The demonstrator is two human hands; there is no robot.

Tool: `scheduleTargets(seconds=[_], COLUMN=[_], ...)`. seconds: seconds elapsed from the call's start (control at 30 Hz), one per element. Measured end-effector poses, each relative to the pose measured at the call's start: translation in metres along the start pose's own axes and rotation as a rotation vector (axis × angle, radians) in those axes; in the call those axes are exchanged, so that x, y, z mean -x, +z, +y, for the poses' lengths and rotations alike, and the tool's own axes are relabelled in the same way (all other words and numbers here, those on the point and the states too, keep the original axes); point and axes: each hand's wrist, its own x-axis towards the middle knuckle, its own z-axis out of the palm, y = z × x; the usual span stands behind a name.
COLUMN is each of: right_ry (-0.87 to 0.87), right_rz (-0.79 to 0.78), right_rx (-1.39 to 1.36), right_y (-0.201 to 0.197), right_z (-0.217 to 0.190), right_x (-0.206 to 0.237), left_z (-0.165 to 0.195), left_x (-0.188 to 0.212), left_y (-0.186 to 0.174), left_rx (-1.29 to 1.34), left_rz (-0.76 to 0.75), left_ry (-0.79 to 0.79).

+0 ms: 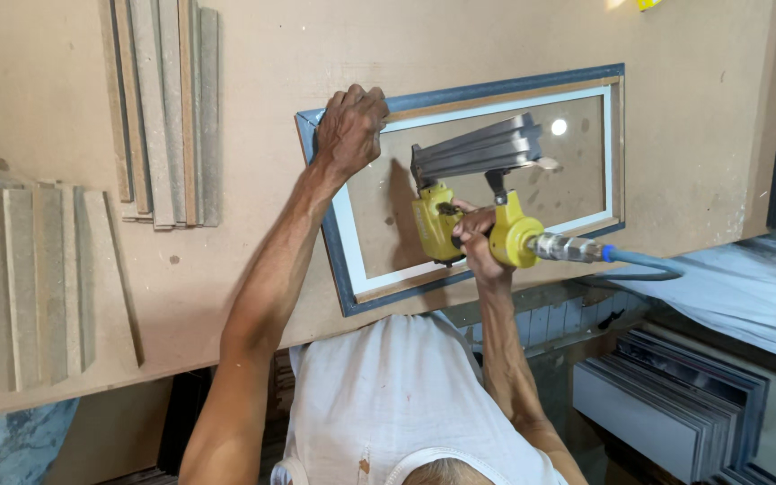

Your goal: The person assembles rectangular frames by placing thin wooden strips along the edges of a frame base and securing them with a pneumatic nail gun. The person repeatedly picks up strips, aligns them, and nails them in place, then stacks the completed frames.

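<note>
A person in a white sleeveless shirt leans over a brown tabletop point(65, 81). A picture frame point(460, 184) lies flat on it, at the edge on the person's side, toward the right; its outer border is dark blue-grey, with a white inner border and a strip of bare wood along the rim.

The left hand point(349, 126) presses down on one corner of the frame, its fingers point(365, 97) curled over the edge and closed on the moulding.

The right hand point(476, 241) is wrapped tightly around the handle of a yellow pneumatic nail gun point(473, 193), its fingers shut on the grip. The gun's nose points down at the long side of the frame closest to the person, though I cannot tell whether it touches. Its grey metal magazine reaches out over the frame's middle. A blue air hose point(644, 262) runs from a metal fitting at the back of the gun off to the right, past the tabletop's edge.

Well apart from the frame, two groups of grey-brown wooden strips point(165, 108) lie side by side on the left part of the tabletop. Below the tabletop on the right, a stack of flat panels point(675, 404) stands.
</note>
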Motion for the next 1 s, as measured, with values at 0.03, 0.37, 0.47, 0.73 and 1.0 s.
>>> scheduleTargets(seconds=[0.03, 0.37, 0.47, 0.73, 1.0], right_ry=[0.003, 0.386, -0.418, -0.159, -0.346], right_rz=[-0.008, 0.178, 0.015, 0.082, 0.002], right_rx=[0.044, -0.234, 0.479, 0.294, 0.454], right_y=[0.002, 0.017, 0.024, 0.021, 0.013], right_z=[-0.001, -0.064, -0.065, -0.066, -0.071], right_x=[0.001, 0.048, 0.057, 0.094, 0.088], left_z=[0.000, 0.030, 0.033, 0.020, 0.017], left_x=[0.000, 0.005, 0.007, 0.016, 0.017], left_y=[0.000, -0.010, -0.013, -0.006, -0.004], left_rx=[-0.016, -0.013, -0.013, -0.050, -0.047], left_rz=[0.013, 0.043, -0.006, -0.052, -0.056], left_ry=[0.007, 0.100, 0.080, 0.086, 0.073])
